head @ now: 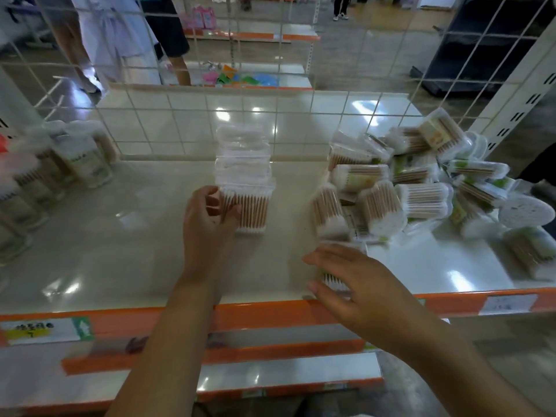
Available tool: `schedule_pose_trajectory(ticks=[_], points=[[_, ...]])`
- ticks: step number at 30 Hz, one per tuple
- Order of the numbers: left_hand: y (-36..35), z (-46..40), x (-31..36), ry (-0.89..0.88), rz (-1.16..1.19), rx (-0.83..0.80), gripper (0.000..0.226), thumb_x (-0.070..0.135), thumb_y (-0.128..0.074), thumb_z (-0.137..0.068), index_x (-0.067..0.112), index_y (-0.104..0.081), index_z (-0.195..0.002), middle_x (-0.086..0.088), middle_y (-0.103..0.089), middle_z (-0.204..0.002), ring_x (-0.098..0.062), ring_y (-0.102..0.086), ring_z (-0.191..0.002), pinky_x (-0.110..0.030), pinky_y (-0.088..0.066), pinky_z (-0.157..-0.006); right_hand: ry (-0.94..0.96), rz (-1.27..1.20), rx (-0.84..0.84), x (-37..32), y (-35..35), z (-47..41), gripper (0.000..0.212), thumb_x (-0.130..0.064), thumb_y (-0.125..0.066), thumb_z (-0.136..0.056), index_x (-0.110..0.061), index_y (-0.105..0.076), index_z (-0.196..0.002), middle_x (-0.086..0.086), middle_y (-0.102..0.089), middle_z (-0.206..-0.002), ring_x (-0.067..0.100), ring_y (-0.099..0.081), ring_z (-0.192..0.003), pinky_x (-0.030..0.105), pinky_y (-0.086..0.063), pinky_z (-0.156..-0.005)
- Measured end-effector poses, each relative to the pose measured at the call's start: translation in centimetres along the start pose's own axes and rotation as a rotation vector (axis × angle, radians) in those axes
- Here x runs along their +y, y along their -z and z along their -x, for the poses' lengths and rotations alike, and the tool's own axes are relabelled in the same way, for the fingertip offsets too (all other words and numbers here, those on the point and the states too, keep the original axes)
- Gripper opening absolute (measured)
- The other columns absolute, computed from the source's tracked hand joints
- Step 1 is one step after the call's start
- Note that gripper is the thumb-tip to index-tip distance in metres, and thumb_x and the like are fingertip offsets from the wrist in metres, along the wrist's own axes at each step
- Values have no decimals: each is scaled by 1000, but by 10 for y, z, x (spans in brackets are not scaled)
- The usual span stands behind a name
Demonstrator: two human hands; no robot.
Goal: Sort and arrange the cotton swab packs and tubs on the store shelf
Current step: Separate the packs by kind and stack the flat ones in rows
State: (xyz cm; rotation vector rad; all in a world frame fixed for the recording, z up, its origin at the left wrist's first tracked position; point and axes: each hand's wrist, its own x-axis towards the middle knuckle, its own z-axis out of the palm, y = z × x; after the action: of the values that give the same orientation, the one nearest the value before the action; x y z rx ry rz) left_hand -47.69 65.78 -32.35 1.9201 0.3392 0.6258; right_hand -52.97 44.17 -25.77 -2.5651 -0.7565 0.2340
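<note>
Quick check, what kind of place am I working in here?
Most likely a retail store aisle: a shelf with an orange price-label strip, a wire grid back panel, and a heap of cotton swab tubs.

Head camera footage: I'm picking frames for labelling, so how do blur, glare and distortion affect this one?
Head view: motion blur smears the right hand, the loose pile of tubs and the packs at left; the left hand and the square box row are a little sharper. Ceiling lights leave glare patches on the glossy shelf. Wide-angle distortion bends the wire grid.
</note>
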Motion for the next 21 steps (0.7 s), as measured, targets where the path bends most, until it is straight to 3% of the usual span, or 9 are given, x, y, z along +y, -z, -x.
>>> schedule_pose_trajectory(ticks=[5,9,12,17,21], points=[[2,6,0,44,35,-10,22,18,-66,-83,22,-56,-103,2,-61,-98,-13,-58,-87,-30,-49,-76,-9,-43,-25,-1,-6,-1,43,-40,-40,-95,-37,-36,-138,-20,-31,-145,-5,-22,-132,11,-17,-105],[4,6,0,84,46,-5,20,19,-67,-83,16,-59,-102,8,-61,-91,-7,-58,-83,-30,-49,-76,-7,-48,-44,1,-7,0,43,-41,-39,-96,-38,-35,-138,-21,-30,-145,-7,-19,-129,-8,-5,-86],[4,6,0,89,47,-11,22,21,-66,-84,15,-59,-103,10,-60,-91,-2,-56,-83,-33,-50,-79,-1,-53,-42,3,-9,-2,43,-42,-39,-96,-38,-34,-138,-21,-29,-144,-7,-20,-129,-6,-6,-85],[2,7,3,69,9,-13,20,22,-65,-85,16,-57,-102,3,-62,-93,-8,-58,-83,-37,-51,-79,57,-60,-1,2,-15,-3,40,-40,-41,-96,-33,-42,-136,-17,-38,-140,-6,-24,-124,-12,-6,-81],[1,7,2,74,-7,-19,31,26,-66,-83,18,-53,-110,3,-60,-103,-14,-58,-94,-43,-51,-85,103,-38,30,3,-19,-4,46,-44,-36,-92,-30,-45,-135,-13,-42,-139,-4,-28,-123,-11,-7,-82]])
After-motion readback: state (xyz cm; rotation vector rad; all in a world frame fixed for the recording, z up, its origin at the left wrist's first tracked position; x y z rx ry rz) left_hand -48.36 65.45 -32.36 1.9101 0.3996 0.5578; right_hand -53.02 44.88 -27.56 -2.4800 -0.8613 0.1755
